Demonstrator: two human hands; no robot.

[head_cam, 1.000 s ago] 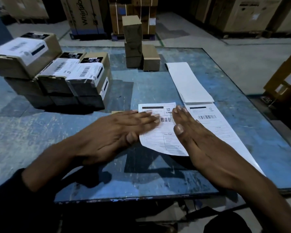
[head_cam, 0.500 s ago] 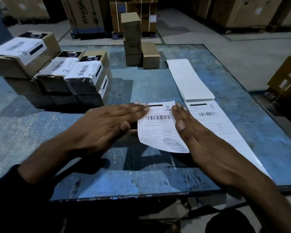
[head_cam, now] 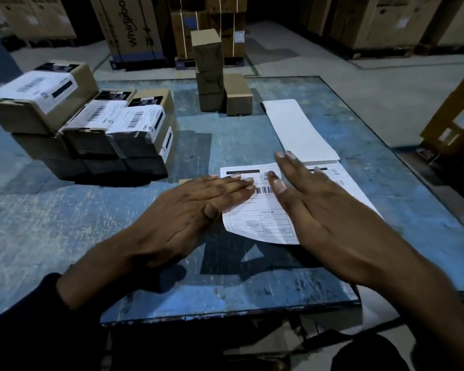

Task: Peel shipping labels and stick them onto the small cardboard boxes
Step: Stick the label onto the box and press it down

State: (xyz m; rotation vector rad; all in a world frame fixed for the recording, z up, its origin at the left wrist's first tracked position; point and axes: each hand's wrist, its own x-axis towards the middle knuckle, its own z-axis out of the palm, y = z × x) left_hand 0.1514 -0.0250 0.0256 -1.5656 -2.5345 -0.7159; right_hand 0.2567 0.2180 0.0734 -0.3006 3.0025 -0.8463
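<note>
Because the label (head_cam: 255,210) is thin, limp paper lying flat on the near bench (head_cam: 65,223), lift it by a free corner. Left hand (head_cam: 188,210) presses it, fingers straight; right hand (head_cam: 330,210) hovers flat, holding nothing.

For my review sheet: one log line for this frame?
left hand: flat on label | right hand: open above label strip | unlabelled boxes: waiting
</note>
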